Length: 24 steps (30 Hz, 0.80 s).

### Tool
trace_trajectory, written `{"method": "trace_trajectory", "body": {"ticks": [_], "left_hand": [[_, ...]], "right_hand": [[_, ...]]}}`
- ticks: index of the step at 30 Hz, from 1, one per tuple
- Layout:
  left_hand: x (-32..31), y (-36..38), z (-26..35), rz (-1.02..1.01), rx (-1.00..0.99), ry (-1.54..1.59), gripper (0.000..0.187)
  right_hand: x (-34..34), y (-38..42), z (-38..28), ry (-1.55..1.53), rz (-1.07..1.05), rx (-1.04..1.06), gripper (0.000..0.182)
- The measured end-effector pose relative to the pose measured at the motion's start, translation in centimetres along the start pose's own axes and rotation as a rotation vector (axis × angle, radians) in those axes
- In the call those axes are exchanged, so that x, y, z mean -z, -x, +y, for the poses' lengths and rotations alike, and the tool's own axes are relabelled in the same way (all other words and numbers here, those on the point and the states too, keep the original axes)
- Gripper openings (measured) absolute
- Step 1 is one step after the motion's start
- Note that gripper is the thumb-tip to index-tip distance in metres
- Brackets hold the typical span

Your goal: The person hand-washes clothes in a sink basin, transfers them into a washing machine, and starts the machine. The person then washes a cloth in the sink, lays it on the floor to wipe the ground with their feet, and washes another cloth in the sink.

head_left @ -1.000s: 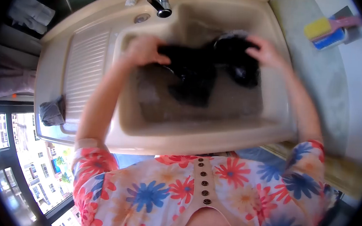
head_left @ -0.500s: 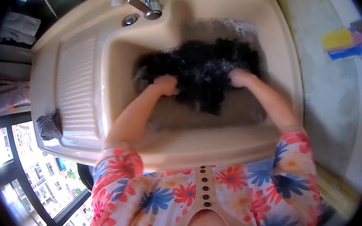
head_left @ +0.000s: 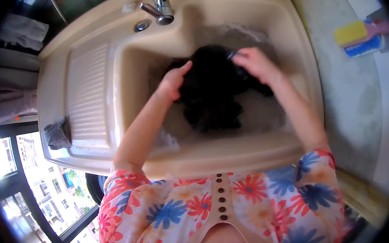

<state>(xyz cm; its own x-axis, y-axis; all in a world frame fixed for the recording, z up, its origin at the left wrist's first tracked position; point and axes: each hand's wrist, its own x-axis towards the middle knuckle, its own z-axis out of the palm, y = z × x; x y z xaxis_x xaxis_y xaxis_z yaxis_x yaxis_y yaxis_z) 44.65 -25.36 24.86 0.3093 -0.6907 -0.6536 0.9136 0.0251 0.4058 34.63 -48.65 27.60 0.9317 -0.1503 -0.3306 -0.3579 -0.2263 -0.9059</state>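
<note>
A bunched black cloth [head_left: 213, 84] lies in cloudy water in the basin of the beige sink [head_left: 121, 88], part of it raised above the surface. At its left side is my left hand [head_left: 175, 80], thumb up, with fingers wrapped round the cloth's edge and partly hidden. My right hand [head_left: 256, 64] pinches the cloth at its upper right, above the water. Foam [head_left: 242, 32] floats near the back wall of the basin.
A chrome faucet [head_left: 161, 9] stands at the back of the sink, near a round metal knob [head_left: 142, 25]. Left of the basin is a ribbed drainboard [head_left: 87, 90] with a grey rag [head_left: 57, 134] at its corner. Yellow and blue brushes [head_left: 358, 38] lie at the upper right.
Both hands have risen from the water, pulling the black cloth into a taller, narrower bunch. My right hand has moved up and slightly left. The view has shifted slightly.
</note>
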Motion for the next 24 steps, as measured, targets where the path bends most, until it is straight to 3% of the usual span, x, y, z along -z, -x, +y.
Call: {"method": "trace_trajectory", "body": {"ticks": [1, 2, 3, 4, 5, 7, 8, 9, 10, 11, 13, 14, 16, 17, 18, 21, 22, 24], "left_hand": [[-1.4, 0.4, -1.1, -0.029, 0.033, 0.097, 0.038], [-2.1, 0.0, -2.2, 0.021, -0.063, -0.121, 0.038], [-2.4, -0.5, -3.0, 0.072, -0.161, -0.341, 0.038], [-1.5, -1.6, -3.9, 0.078, -0.309, -0.662, 0.034], [-0.3, -2.0, -4.5, -0.024, -0.336, -0.719, 0.025], [-1.2, -0.5, -4.3, 0.04, -0.56, -1.286, 0.023], [-2.1, 0.3, -4.5, -0.007, -0.71, -1.53, 0.023], [-3.2, 1.0, -4.6, -0.055, -0.869, -1.772, 0.022], [-4.3, 1.6, -4.7, -0.078, -0.708, -1.918, 0.022], [-4.7, 2.2, -5.0, -0.04, -0.793, -1.966, 0.014], [-5.0, 3.6, -4.7, 0.002, -0.708, -1.961, 0.015], [-4.3, 3.6, -4.5, 0.049, -0.691, -1.908, 0.016], [-3.9, 3.5, -3.6, 0.123, -0.571, -1.825, 0.023], [-3.8, 3.5, -3.9, 0.192, -0.614, -1.808, 0.023], [-3.6, 3.5, -4.4, 0.264, -0.652, -1.788, 0.024], [-3.8, 4.4, -4.5, 0.487, -0.701, -1.868, 0.027], [-4.1, 4.5, -4.3, 0.56, -0.714, -1.918, 0.027], [-4.5, 3.6, -4.0, 0.426, -0.459, -1.351, 0.03]], "right_hand": [[-3.1, 1.1, 0.6, 0.059, -0.018, 0.061, 0.02], [-5.7, 3.6, -1.2, 0.368, -0.099, 0.255, 0.022], [-8.3, 4.5, 1.1, 0.405, -0.092, 0.506, 0.027], [-8.0, 4.6, 0.7, 0.39, -0.281, 0.418, 0.031], [-7.3, 4.9, 0.0, 0.372, -0.47, 0.325, 0.037], [-3.9, 3.0, -1.1, 0.822, -0.296, 0.577, 0.052], [-3.4, 4.2, -4.7, 0.962, -0.079, 0.555, 0.058], [-3.0, 3.7, -5.4, 1.055, -0.09, 0.742, 0.058], [-3.4, 3.5, -5.6, 1.095, -0.222, 0.715, 0.059], [-3.7, 3.3, -5.7, 1.131, -0.355, 0.687, 0.061], [-2.9, 2.6, -6.3, 1.255, -0.641, 0.464, 0.068], [-2.2, 1.8, -5.3, 1.3, -0.739, 0.246, 0.07], [-2.4, 2.2, -2.6, 1.086, -0.542, 0.265, 0.052], [-2.9, 2.3, -1.5, 0.946, -0.445, 0.28, 0.045], [-3.5, 2.4, -1.4, 0.914, -0.324, 0.444, 0.033], [-2.5, 2.2, -2.8, 0.585, -0.255, 0.06, 0.026], [-2.2, 1.8, -3.1, 0.511, -0.31, -0.021, 0.04], [-2.4, 3.3, -3.6, 0.305, -0.365, 0.033, 0.061]]}}
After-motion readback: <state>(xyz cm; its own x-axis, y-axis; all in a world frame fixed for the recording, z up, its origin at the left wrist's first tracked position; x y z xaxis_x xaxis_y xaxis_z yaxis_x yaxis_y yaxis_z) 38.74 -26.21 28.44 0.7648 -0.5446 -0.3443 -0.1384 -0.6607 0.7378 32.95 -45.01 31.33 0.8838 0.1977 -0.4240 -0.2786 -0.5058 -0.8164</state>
